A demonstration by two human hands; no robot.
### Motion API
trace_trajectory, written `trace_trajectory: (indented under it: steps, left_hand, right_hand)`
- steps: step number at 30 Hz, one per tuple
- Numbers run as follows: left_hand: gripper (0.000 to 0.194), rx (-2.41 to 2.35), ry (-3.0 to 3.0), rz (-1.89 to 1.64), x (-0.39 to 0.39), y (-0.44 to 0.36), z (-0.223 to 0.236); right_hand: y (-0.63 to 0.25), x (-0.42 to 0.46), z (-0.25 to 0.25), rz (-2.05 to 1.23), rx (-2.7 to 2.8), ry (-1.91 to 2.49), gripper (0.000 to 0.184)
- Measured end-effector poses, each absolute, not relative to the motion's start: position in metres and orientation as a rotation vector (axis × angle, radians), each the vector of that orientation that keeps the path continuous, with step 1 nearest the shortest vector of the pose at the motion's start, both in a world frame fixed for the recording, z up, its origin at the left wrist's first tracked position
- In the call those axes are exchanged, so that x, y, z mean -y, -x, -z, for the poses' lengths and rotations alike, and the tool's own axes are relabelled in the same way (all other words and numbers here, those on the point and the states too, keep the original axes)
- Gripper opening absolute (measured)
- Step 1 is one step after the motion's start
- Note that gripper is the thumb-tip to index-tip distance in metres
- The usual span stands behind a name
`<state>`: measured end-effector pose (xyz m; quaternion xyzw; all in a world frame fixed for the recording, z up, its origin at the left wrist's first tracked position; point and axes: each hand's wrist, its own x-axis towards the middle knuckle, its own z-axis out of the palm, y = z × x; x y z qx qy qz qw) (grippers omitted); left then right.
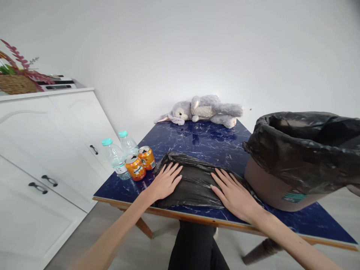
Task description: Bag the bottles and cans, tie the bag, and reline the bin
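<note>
A black plastic bag (194,185) lies spread out near the front edge of the blue marbled table (208,140). My left hand (166,182) rests flat on the bag's left part, fingers stretched out. On its right part lies my right hand (234,193), also flat with the fingers spread. Left of the bag stand two orange soda cans, a nearer can (135,167) and a farther can (147,158), both opened. Just beyond them are two clear plastic bottles with turquoise caps, one bottle (116,159) in front and another bottle (128,144) behind.
At the table's right stands a trash bin (270,183) lined with a black bag (298,157). A grey plush rabbit (202,108) lies along the back edge by the wall. White cabinets (50,138) stand at left, bearing a wicker basket (17,84) with plants.
</note>
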<state>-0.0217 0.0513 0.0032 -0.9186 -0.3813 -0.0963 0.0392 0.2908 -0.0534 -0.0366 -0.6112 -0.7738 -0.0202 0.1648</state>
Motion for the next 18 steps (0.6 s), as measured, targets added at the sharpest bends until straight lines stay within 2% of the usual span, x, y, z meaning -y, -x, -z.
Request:
trace_trajectory:
  steps: [6,10,15,18]
  left_hand:
    - [0.044,1.056,2.759,0.582,-0.021,0.007,-0.030]
    - [0.056,0.997,2.879,0.450,-0.001,-0.009,-0.027]
    - [0.048,0.914,2.832,0.311,-0.004,0.000,-0.014]
    - [0.060,0.867,2.818,0.337,-0.001,0.000,-0.023]
  right_hand:
    - [-0.295,0.094,0.021,0.195,2.270,1.526,0.068]
    - [-0.306,0.115,0.025,0.202,2.385,1.433,0.088]
    - [-0.315,0.138,0.023,0.334,2.449,1.241,0.083]
    - [-0.310,0.157,-0.008,0.271,2.503,1.056,0.082]
